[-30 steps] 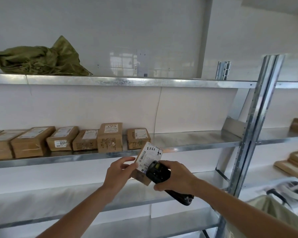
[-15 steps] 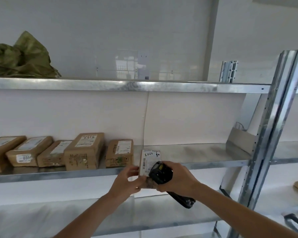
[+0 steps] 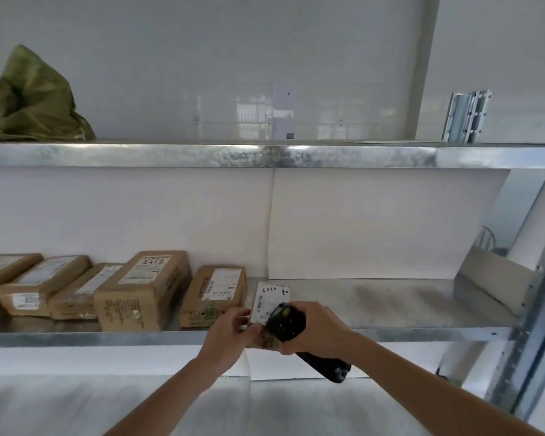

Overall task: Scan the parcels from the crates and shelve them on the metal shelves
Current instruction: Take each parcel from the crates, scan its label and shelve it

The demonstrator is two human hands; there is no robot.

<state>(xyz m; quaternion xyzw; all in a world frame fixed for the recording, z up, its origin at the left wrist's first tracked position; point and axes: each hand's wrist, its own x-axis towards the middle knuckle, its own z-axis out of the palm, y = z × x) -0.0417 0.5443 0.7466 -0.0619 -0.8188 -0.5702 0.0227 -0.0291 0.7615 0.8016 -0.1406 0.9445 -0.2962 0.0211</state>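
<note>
A glossy pale grey wall (image 3: 202,58) carries window reflections. To its right, a white square pillar (image 3: 425,67). Below it, matte white backing panels (image 3: 123,212) meet at a vertical seam.

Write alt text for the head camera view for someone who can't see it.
Two hands set a small labelled parcel on a metal shelf, right of a row of brown parcels; the left hand holds it, the right hand grips a black scanner. A green bag lies on the shelf above.
</note>
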